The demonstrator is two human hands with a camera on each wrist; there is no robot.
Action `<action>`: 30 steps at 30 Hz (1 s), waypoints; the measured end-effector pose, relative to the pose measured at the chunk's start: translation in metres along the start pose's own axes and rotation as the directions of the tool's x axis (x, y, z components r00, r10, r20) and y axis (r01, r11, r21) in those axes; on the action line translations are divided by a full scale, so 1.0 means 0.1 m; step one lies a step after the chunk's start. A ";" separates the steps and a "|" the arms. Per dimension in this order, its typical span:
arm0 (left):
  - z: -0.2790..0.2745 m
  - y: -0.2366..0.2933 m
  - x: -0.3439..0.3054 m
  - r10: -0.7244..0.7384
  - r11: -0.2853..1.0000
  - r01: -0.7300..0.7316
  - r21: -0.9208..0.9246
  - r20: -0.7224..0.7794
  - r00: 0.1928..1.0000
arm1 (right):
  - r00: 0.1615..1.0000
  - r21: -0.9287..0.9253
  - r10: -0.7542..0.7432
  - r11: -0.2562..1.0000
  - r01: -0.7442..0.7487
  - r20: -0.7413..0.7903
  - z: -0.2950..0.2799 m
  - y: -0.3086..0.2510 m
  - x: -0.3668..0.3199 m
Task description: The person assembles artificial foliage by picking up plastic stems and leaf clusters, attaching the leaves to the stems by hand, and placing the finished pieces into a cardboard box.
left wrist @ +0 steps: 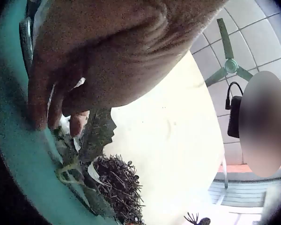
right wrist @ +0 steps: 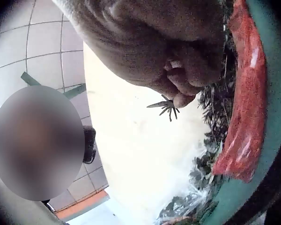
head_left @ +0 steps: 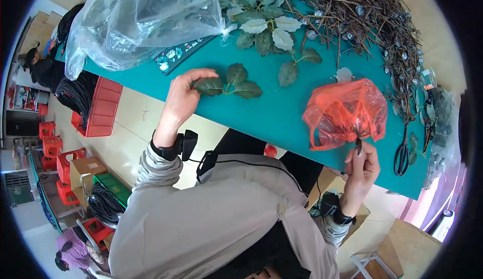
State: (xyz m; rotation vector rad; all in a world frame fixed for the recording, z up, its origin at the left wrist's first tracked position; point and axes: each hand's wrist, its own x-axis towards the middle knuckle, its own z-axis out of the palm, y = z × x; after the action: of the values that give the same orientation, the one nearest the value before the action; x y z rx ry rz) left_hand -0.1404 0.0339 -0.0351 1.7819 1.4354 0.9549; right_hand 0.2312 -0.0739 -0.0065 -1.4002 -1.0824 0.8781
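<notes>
grey sleeve (head_left: 158, 166) at the left, pushed back to a black wrist strap (head_left: 168, 151); from it the left hand (head_left: 182, 98) rises over the near edge of the green table (head_left: 282, 113), wrist fairly straight, fingers bent rightward in a narrow pinch on one leaf of a three-leaf sprig (head_left: 236, 75), which spreads just above the tabletop. farther right, the right hand (head_left: 363, 164) points upward before the red plastic bag (head_left: 347, 110), fingers curled in, thumb and finger pinching a small dark pronged piece (right wrist: 167, 106); whether that touches the bag, i cannot tell.
</notes>
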 end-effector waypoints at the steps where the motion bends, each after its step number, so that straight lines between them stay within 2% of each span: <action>1: -0.03 0.03 0.00 -0.061 0.998 0.061 0.007 -0.026 0.998 | 0.999 0.038 0.006 0.999 -0.007 0.043 0.09 -0.02 0.00; 3: -0.08 0.13 0.00 -0.181 0.983 0.183 0.017 -0.071 0.981 | 0.992 0.110 0.017 0.993 -0.031 0.125 0.26 -0.05 -0.01; 4: -0.09 0.17 -0.01 -0.185 0.982 0.187 0.014 -0.069 0.980 | 0.992 0.106 0.021 0.994 -0.034 0.125 0.32 -0.05 -0.01; 7: -0.14 0.27 -0.05 -0.379 0.852 0.247 -0.462 -0.216 0.900 | 0.962 0.116 0.002 0.993 -0.036 0.275 0.50 -0.05 0.01; 8: -0.14 0.25 -0.07 -0.381 0.850 0.249 -0.465 -0.215 0.899 | 0.961 0.112 0.005 0.993 -0.037 0.276 0.56 -0.06 0.01; 11: -0.10 0.20 -0.10 -0.276 0.954 0.239 -0.181 -0.222 0.935 | 0.930 0.145 0.031 0.985 -0.090 0.367 0.67 -0.09 0.02; 12: -0.07 0.23 -0.10 -0.279 0.952 0.240 -0.192 -0.218 0.935 | 0.930 0.133 0.034 0.987 -0.089 0.366 0.70 -0.09 0.02; 15: -0.03 0.37 -0.10 -0.352 0.899 0.346 0.267 -0.028 0.936 | 0.928 0.167 -0.005 0.984 -0.062 0.373 0.78 -0.08 0.01; 20: 0.08 0.30 -0.16 -0.351 0.926 0.329 0.184 0.106 0.930 | 0.924 0.165 0.006 0.984 -0.074 0.382 0.80 -0.08 -0.03; 23: 0.17 0.31 -0.18 -0.163 0.987 0.161 0.021 0.093 0.982 | 0.923 0.190 0.002 0.978 -0.081 0.385 0.80 -0.10 -0.06; 24: 0.21 0.32 -0.19 -0.164 0.987 0.162 0.020 0.089 0.983 | 0.921 0.189 0.000 0.979 -0.080 0.389 0.80 -0.11 -0.07; 25: 0.27 0.38 -0.20 -0.139 0.976 0.155 -0.154 0.111 0.984 | 0.920 0.195 -0.009 0.978 -0.074 0.392 0.80 -0.12 -0.08; 27: 0.37 0.52 -0.19 -0.080 0.865 0.136 -0.482 0.134 0.988 | 0.914 0.205 -0.027 0.977 -0.062 0.404 0.80 -0.14 -0.10; 28: 0.40 0.58 -0.19 -0.083 0.864 0.133 -0.486 0.124 0.989 | 0.910 0.202 -0.030 0.978 -0.059 0.414 0.80 -0.15 -0.11; 30: 0.46 0.71 -0.17 -0.094 0.781 0.197 -0.592 0.201 0.975 | 0.918 0.178 -0.116 0.983 0.051 0.380 0.80 -0.17 -0.13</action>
State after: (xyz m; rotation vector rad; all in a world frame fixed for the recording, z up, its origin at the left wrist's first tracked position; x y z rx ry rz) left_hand -0.0672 0.0014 -0.0018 1.2107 0.9852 1.0187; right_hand 0.1493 -0.0614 -0.0001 -1.0561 -1.3241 1.1875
